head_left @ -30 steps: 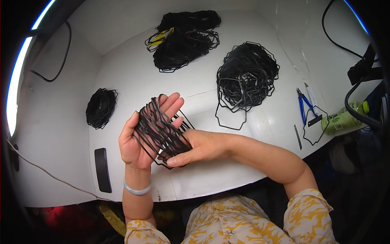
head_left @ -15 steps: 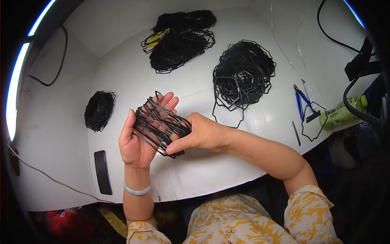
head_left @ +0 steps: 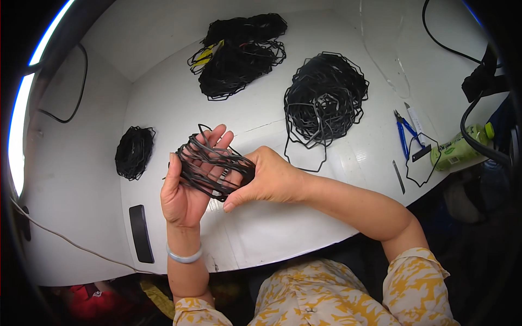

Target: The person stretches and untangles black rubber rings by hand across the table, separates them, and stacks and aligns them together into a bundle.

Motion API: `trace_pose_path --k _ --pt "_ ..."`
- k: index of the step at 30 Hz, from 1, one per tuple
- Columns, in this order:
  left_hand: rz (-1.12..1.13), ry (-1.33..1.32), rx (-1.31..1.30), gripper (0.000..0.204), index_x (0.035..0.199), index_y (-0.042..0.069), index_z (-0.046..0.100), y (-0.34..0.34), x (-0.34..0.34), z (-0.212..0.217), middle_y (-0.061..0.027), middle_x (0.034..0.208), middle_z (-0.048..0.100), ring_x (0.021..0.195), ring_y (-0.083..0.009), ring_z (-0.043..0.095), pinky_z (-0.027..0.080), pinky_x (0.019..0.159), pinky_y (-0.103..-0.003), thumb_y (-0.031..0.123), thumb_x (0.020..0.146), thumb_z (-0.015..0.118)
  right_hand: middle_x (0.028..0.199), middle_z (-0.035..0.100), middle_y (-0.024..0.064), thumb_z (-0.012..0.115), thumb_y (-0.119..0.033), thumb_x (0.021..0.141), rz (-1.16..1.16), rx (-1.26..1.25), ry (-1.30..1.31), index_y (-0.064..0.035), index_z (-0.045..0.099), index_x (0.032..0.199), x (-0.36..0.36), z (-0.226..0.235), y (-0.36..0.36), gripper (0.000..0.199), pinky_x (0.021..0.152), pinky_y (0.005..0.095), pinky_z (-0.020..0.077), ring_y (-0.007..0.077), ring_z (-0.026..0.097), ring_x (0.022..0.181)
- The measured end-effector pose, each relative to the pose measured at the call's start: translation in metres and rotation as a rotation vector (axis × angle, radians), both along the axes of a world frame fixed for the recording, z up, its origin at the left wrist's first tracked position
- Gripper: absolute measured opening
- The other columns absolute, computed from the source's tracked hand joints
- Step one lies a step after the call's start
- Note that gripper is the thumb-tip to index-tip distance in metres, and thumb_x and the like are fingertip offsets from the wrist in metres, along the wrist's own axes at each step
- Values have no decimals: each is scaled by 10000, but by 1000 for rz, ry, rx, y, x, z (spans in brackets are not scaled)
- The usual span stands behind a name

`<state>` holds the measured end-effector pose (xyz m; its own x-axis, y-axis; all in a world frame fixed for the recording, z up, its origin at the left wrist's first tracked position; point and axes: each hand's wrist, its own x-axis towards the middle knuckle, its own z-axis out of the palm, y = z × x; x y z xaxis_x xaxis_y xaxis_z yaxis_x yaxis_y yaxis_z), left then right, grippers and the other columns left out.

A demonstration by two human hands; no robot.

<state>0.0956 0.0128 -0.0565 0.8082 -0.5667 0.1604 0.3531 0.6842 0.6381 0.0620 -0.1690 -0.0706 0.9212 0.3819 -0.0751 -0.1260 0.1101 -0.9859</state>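
Note:
Above the near part of the table, both hands hold a bundle of thin black angular loops (head_left: 209, 169), which look like rubber sealing rings. My left hand (head_left: 186, 198) is palm up under it, thumb at its left side and fingers stretched behind the loops. My right hand (head_left: 273, 176) grips the bundle's right end, thumb in front and the other fingers partly hidden. Left of the hands lies a smaller pile of black loops (head_left: 134, 153). A large round pile of the same loops (head_left: 326, 98) lies to the right, with single loops hanging off its near side.
More black loops (head_left: 239, 68) are heaped at the back by a yellow strip (head_left: 203, 56). At right lie blue-handled cutters (head_left: 403, 136), a slim blade (head_left: 398, 176), a single loop (head_left: 409, 177) and a green bottle (head_left: 462, 148). A dark flat bar (head_left: 141, 233) lies near left.
The bundle in my hands has bunched closer together, and its near right end has risen slightly. My right thumb and my left fingers have shifted a little. The piles on the table are unchanged.

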Motion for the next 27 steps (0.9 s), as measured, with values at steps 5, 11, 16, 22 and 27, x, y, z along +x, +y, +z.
trace_pose_path --k 5,11,16,22,27 --pt "-9 61 -52 558 1388 -57 356 -1 -2 2 -305 1499 211 1411 -422 208 228 1150 -526 361 1034 246 689 611 -31 894 -157 618 -11 -88 -38 -29 661 721 -1 -1 1 286 660 212 424 49 514 675" --pt "-9 136 -134 599 1408 -92 281 -4 -3 4 -322 1498 193 1412 -439 190 198 1156 -534 366 1022 242 800 678 34 764 -170 800 41 32 -49 1 704 810 4 -12 1 182 725 233 470 85 590 743" --pt "21 164 -88 631 1421 -109 232 -5 -6 6 -324 1499 193 1411 -441 194 192 1157 -526 366 1005 229 851 701 135 567 -153 923 210 360 120 52 700 870 3 -10 4 250 760 288 520 181 659 783" --pt "1 223 -127 649 1421 -106 239 -6 -5 6 -324 1500 192 1419 -429 180 189 1156 -522 392 1005 226 841 694 155 495 -191 934 242 440 181 85 680 888 4 -11 2 335 766 305 532 199 660 755" --pt "4 245 -111 659 1426 -107 230 -7 -6 7 -323 1503 186 1421 -426 177 184 1157 -523 402 1006 224 861 694 175 459 -216 944 270 495 229 102 672 906 4 -10 1 385 780 322 535 227 667 764"
